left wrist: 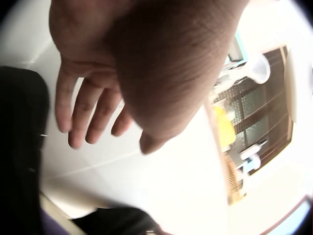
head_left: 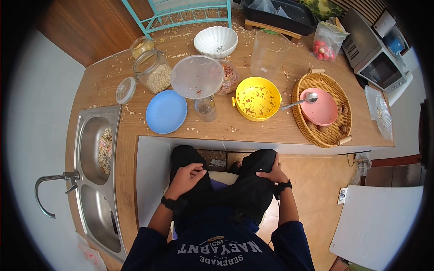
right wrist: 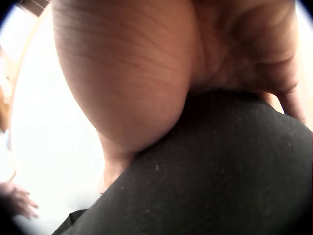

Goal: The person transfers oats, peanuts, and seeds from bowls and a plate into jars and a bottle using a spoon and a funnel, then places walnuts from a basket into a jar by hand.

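Note:
My left hand (head_left: 187, 179) hovers by the left thigh, its fingers loosely bent and holding nothing; in the left wrist view the fingers (left wrist: 84, 112) hang apart. My right hand (head_left: 272, 173) rests on the right knee, palm against the black trousers (right wrist: 220, 166), with the thumb spread. Nearest on the counter are a blue plate (head_left: 166, 111), a small clear glass (head_left: 206, 109) under a wide translucent round piece (head_left: 197, 74), and a yellow bowl (head_left: 258, 98) with brown crumbs inside. To the right, a wicker basket (head_left: 300, 123) holds a pink bowl (head_left: 323, 112), a spoon (head_left: 311, 97) and walnuts.
An oat jar (head_left: 158, 77) stands open beside its lid (head_left: 125, 90). Behind are a jar of nuts (head_left: 229, 77), a white fluted bowl (head_left: 216, 42) and a clear cylinder (head_left: 270, 53). The double sink (head_left: 97, 180) is at left, a microwave (head_left: 377, 63) at right. Flakes litter the counter.

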{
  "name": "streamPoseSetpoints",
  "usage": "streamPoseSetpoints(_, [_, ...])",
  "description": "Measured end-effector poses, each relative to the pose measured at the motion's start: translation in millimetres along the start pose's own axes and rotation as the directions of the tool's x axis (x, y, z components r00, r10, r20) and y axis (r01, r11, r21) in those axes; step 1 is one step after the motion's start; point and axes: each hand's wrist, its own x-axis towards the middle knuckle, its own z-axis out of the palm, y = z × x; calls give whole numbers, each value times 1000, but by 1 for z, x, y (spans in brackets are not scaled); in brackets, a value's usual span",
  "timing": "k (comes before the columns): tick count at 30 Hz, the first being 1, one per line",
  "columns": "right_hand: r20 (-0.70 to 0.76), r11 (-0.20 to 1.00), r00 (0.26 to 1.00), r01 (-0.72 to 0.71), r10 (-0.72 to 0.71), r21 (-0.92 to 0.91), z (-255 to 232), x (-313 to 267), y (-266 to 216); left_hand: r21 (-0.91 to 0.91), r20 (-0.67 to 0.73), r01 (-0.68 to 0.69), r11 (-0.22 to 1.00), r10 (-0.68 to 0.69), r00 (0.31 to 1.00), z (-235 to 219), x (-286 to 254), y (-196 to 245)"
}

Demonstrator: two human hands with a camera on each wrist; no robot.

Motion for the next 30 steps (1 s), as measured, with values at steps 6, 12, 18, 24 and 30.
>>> streamPoseSetpoints(6, [3, 1000, 1000, 11, -11, -17, -1, 3, 0, -48, -721, -446, 894, 278, 635, -65, 5, 137])
streamPoseSetpoints(12, [-33, 998, 998, 46, -44, 38, 2, 2, 6, 26, -727, -335, 942, 248, 640, -94, 66, 173])
streamPoseSetpoints(18, [-72, 999, 997, 42, -40, 25, 4, -2, 8, 219, -662, -125, 968, 242, 709, -98, 97, 172])
streamPoseSetpoints(24, [-107, 994, 993, 47, -57, -96, 4, -17, 5, 288, -740, -109, 951, 294, 605, -122, 106, 169])
streamPoseSetpoints(30, [-339, 917, 856, 396, -390, -53, -62, -130, -112, 323, -717, -13, 946, 254, 649, -144, 128, 152])
